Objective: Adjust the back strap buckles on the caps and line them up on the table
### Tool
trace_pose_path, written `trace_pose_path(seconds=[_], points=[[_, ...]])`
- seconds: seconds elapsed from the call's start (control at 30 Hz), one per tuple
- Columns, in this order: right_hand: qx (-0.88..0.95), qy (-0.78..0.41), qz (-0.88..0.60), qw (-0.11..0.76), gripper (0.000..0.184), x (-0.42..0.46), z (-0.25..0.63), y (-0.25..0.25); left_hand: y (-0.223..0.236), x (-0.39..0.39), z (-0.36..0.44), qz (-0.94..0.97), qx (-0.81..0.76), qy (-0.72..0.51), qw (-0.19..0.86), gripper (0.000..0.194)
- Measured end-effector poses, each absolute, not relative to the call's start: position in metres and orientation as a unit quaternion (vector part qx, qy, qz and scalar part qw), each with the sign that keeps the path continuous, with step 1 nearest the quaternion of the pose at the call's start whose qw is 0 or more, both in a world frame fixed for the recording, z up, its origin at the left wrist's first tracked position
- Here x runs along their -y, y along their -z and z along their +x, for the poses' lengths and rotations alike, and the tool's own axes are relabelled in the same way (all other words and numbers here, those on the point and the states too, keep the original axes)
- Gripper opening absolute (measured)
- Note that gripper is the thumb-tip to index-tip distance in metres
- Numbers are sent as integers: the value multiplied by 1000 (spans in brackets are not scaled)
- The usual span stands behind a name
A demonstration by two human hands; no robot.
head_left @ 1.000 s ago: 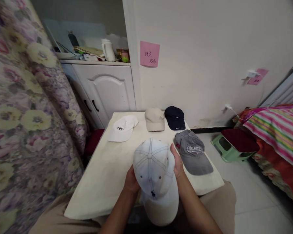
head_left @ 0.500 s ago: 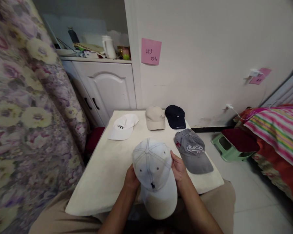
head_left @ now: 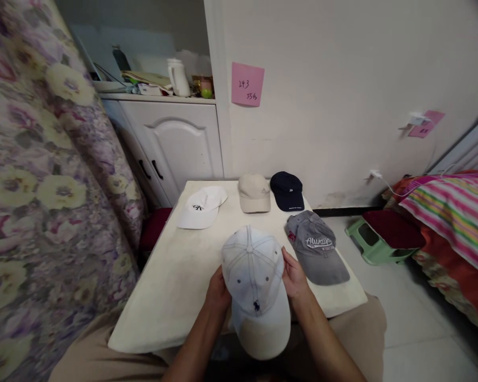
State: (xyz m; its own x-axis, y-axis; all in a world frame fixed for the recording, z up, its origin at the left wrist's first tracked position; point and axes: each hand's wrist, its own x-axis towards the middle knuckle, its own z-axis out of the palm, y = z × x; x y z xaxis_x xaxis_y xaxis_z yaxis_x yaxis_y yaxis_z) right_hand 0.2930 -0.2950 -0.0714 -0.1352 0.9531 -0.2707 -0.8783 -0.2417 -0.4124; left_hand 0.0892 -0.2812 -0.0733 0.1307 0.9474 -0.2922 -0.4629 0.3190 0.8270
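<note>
A pale blue baseball cap (head_left: 255, 276) with a small dark horse-rider logo is held between both hands above the near edge of the table, its brim toward me. My left hand (head_left: 218, 289) grips its left side, and my right hand (head_left: 293, 276) grips its right side; the fingertips are partly hidden by the cap. On the table lie a white cap (head_left: 202, 208) at the left, a beige cap (head_left: 254, 193) at the back, a navy cap (head_left: 287, 190) beside it, and a grey cap (head_left: 316, 246) with white lettering close to my right hand.
The caps rest on a table with a cream cover (head_left: 163, 297). Behind it stand a white cabinet (head_left: 183, 138) and a wall with a pink note (head_left: 247, 84). A floral curtain (head_left: 56, 185) hangs left. A green stool (head_left: 376, 249) and a bed (head_left: 458, 212) are at right.
The pale blue cap has shifted slightly right and turned a little in both hands. The other caps lie as before.
</note>
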Motion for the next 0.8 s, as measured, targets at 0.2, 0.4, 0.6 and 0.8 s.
trace_pose_path(seconds=[0.2,0.4,0.6,0.8], points=[[138,-715,-262,633,14,305,298,92,66,281,87,311,-407,-540,668,16],[192,-646,-300,675,25,262,310,84,59,228,107,315,-367,-553,679,39],[198,-615,-348,679,17,202,314,103,72,168,130,308,-390,-554,668,34],[210,-582,-368,694,28,203,313,128,97,176,126,319,-440,-566,620,27]])
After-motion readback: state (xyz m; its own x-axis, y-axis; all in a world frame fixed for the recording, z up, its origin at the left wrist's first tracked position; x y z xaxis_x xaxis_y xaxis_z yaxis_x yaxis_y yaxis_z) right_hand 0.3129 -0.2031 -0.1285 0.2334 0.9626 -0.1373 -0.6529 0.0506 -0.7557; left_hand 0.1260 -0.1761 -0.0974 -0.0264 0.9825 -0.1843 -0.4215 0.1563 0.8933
